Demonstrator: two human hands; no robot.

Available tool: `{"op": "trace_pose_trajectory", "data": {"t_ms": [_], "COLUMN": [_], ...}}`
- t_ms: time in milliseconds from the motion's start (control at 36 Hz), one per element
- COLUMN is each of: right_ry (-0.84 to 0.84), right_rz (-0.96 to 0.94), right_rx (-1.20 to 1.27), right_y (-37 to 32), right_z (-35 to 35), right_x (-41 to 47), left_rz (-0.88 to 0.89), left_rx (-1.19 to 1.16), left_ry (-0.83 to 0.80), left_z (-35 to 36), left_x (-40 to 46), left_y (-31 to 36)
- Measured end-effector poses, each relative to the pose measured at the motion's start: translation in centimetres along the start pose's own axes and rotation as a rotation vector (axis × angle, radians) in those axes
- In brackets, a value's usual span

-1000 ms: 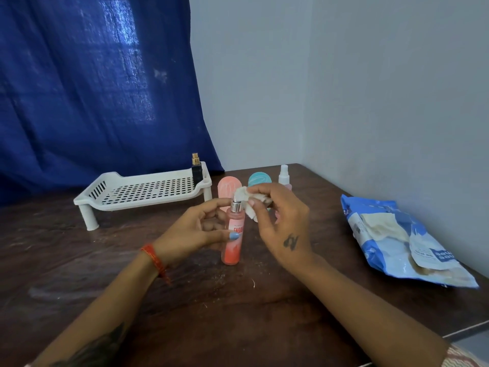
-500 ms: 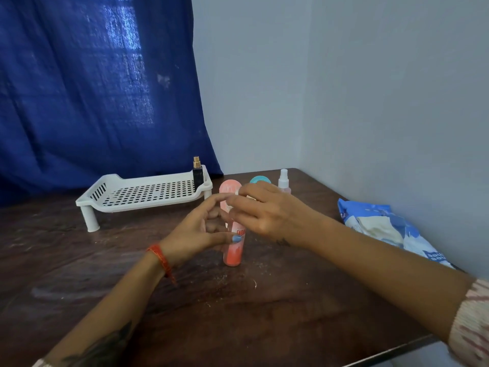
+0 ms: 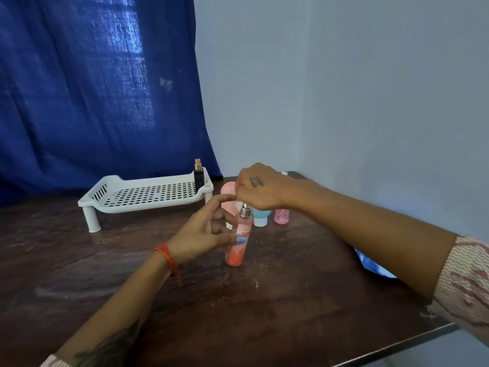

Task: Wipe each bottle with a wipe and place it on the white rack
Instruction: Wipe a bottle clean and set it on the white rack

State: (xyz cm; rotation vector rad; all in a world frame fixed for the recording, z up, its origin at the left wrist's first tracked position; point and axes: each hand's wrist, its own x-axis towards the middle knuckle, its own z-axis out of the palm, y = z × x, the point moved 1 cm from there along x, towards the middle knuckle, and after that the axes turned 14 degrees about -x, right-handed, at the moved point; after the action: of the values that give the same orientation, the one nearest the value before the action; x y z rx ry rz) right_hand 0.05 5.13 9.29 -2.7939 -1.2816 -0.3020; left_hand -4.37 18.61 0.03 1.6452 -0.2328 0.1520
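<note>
1. We see a dark wooden table filling the lower half of the view; its near right edge runs diagonally below the right forearm, and the wide stretch of top in front of the hands is open, marked only by specks and smears.
2. A blue curtain hangs behind the table on the left, and pale walls meet in a corner at the right.
3. The white rack stands on short legs at the far left of the table, near the curtain. Its perforated deck is bare but for a small dark bottle with a gold sprayer, upright in the far right corner.
4. A blue packet shows only as a sliver behind the right forearm, near the table's right edge; we can read no print on it.
5. Our left hand grips the pink spray bottle, thumb across its label; the bottle stands on the table, tilted slightly right. Red lettering runs up the label, but we cannot make it out.
6. Our right hand, a small tattoo on its back, is closed over the bottle's silver sprayer, pinching a white wipe that barely shows.
7. Just behind stand a pale pink tube, a teal tube on a white cap, and a small pink bottle.
</note>
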Motion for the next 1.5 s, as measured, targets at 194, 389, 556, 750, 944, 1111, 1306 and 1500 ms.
{"op": "trace_pose_trajectory", "data": {"t_ms": [194, 389, 556, 750, 944, 1111, 1306, 1500], "right_ry": [-0.045, 0.176, 0.351, 0.689, 0.613, 0.814, 0.887, 1.025], "right_rz": [0.279, 0.399, 0.295, -0.06, -0.303, -0.342, -0.03, -0.065], "right_rx": [0.478, 0.692, 0.75, 0.171, -0.244, -0.182, 0.18, 0.225], "right_y": [2.4, 2.1, 1.7, 0.4, 0.6, 2.9, 3.4, 0.7], "right_z": [1.8, 4.2, 4.7, 5.5, 6.6, 8.5, 8.9, 6.9], "right_x": [-0.4, -2.7, -4.3, -4.0, -3.7, -3.6, -3.2, -4.1], "left_rz": [-0.008, -0.009, -0.022, -0.02, -0.011, -0.015, -0.025, -0.027], "left_rx": [0.012, 0.008, -0.004, -0.048, -0.052, -0.066, -0.066, -0.072], "left_ry": [0.019, 0.014, 0.012, 0.01, 0.017, 0.011, 0.014, 0.023], "left_z": [-0.2, -0.2, -0.3, -0.4, -0.5, -0.5, -0.6, -0.5], "left_x": [-0.1, -0.1, -0.1, -0.1, -0.1, -0.1, 0.0, 0.0], "left_y": [0.1, 0.1, 0.1, -0.1, -0.2, -0.4, -0.3, -0.3]}}
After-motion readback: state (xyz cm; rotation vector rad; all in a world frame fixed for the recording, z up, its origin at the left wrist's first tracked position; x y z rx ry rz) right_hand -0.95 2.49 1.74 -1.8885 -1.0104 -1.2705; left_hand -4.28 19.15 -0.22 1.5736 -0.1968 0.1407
